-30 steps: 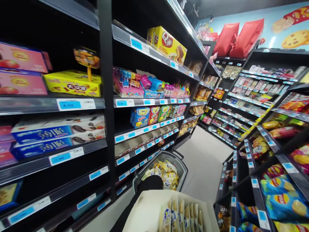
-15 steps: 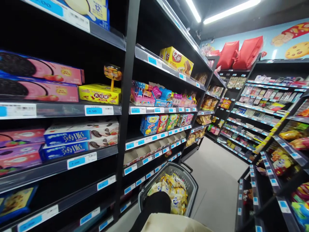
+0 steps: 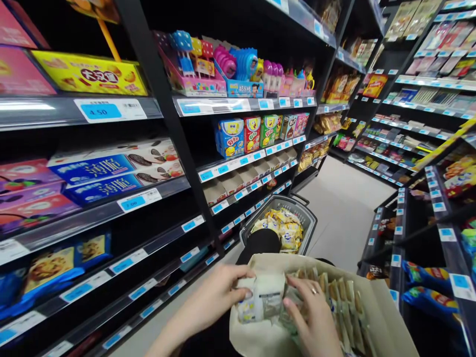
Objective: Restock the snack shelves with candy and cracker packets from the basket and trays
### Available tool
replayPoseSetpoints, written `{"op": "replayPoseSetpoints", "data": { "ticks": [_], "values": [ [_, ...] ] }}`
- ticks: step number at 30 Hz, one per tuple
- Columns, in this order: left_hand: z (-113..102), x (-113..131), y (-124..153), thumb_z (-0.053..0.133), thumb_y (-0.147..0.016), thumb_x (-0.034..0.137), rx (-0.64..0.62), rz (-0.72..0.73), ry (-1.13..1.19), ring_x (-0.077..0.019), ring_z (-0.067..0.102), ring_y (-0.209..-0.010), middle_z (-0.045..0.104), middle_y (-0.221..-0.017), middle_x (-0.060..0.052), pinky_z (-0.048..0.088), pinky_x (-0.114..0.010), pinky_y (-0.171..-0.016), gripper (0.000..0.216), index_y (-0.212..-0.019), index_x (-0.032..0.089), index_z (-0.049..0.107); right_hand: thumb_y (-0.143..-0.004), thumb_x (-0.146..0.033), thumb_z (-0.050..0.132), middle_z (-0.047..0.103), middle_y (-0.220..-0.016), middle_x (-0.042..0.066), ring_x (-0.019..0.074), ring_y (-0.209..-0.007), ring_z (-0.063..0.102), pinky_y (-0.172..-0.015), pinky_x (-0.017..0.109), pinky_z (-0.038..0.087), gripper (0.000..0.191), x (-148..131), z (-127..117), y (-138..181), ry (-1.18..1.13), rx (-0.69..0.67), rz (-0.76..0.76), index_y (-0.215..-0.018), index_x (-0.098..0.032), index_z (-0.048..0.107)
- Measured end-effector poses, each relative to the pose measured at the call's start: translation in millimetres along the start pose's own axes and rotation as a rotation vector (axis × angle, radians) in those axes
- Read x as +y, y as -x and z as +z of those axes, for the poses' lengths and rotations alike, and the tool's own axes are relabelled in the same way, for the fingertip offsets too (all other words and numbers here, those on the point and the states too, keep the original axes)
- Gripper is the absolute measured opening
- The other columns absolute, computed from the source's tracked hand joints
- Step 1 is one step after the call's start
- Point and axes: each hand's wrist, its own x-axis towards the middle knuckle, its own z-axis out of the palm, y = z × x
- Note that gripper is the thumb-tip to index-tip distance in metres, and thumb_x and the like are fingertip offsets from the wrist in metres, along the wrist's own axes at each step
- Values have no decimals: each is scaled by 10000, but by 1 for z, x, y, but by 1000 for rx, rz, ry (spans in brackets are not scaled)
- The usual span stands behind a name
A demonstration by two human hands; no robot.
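A beige cardboard box [image 3: 390, 310] rests near my lap and holds a row of small snack packets [image 3: 344, 297]. At its left end, my left hand [image 3: 219, 295] pinches a whitish snack packet [image 3: 269, 295] between thumb and fingers. My right hand [image 3: 312, 312], with a ring on one finger, curls around packets beside it inside the box. How many packets each hand grips is hidden. Beyond a dark-clad knee [image 3: 264, 242] stands a grey shopping basket [image 3: 310, 223] with yellow snack packets [image 3: 290, 230] in it.
Black shelves with blue price tags run along the left, bearing a yellow snack box [image 3: 92, 74], blue biscuit boxes [image 3: 96, 168] and small cartons [image 3: 230, 136]. On the right, low racks hold blue snack bags [image 3: 433, 300]. Grey floor [image 3: 334, 188] stretches ahead between them.
The view has tilted down, so the box's inside now shows. Both my hands have come into view at its packets; earlier only the box's edge was visible.
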Motion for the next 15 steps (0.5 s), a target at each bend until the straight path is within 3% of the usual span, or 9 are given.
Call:
{"op": "replayPoseSetpoints", "data": {
  "ticks": [2, 5, 7, 10, 12, 15],
  "values": [
    [-15, 22, -4, 582, -740, 232, 50, 85, 181, -158, 518, -710, 615, -747, 5, 386, -231, -672, 127, -809, 174, 670, -833, -346, 582, 677, -1093, 92, 270, -1024, 608, -879, 373, 489, 327, -2, -4, 1, -210, 85, 73, -1129, -224, 645],
    [-22, 57, -19, 615, -748, 253, 92, 218, 514, -141, 512, -696, 595, -777, 3, 396, -220, -630, 133, -844, 160, 613, -835, -459, 587, 609, -1232, 115, 271, -1009, 640, -847, 385, 521, 511, -12, -16, -7, -618, 202, 138, -1294, -248, 512],
    [-14, 77, -31, 643, -735, 241, 54, 303, 682, -140, 524, -715, 590, -779, 2, 406, -220, -644, 143, -833, 162, 576, -819, -454, 623, 556, -1298, 116, 271, -990, 654, -815, 414, 538, 631, -23, -31, -17, -789, 315, 148, -1385, -311, 383],
    [7, 94, -47, 679, -731, 247, 24, 381, 917, -147, 551, -762, 615, -833, -5, 421, -228, -681, 222, -863, 185, 511, -762, -391, 714, 533, -1325, 93, 271, -960, 671, -756, 442, 563, 835, -37, -55, -28, -857, 410, 85, -1434, -427, 219],
    [21, 94, -52, 691, -742, 268, 28, 414, 1029, -156, 574, -826, 637, -958, -21, 434, -243, -734, 343, -1011, 219, 483, -716, -368, 760, 564, -1297, 100, 282, -931, 681, -685, 419, 583, 856, -41, -68, -29, -823, 395, 34, -1421, -415, 278],
    [30, 81, -56, 692, -764, 287, -47, 455, 1057, -176, 589, -947, 593, -1199, -44, 440, -285, -844, 637, -1314, 312, 371, -711, -364, 764, 670, -1137, 136, 280, -827, 704, -555, 330, 586, 608, -39, -81, -22, -696, 375, 54, -1275, -284, 553]
  ]
}}
